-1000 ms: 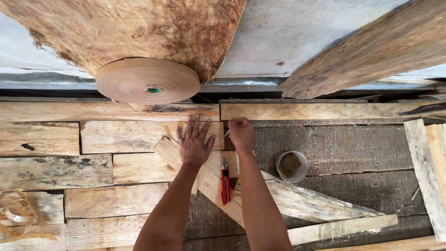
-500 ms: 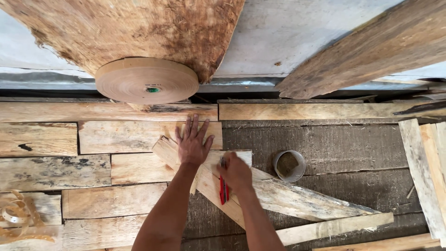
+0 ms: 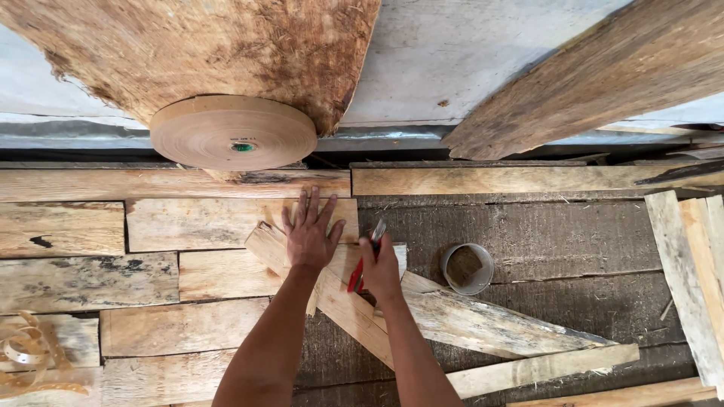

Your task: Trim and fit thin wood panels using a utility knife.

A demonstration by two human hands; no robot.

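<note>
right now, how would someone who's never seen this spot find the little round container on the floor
Start at the big tan roll of tape standing against the wall, then drop down to the two hands on the veneer strips. Just beside the right hand, which grips a red-handled cutter, sits the small container on dark bare boards. It is the only round, open-topped thing among flat, pale wood pieces.

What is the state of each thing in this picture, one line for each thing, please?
left hand: flat, fingers spread, pressing on the veneer strip.
right hand: closed around the red-handled tool.
red-handled tool: lifted, tip pointing up.
veneer strip: lying slanted across the laid strips.
tape roll: wound full, lying flat.
small can: upright, open on top.
loose tape curls: unwound, at the left edge.
</note>
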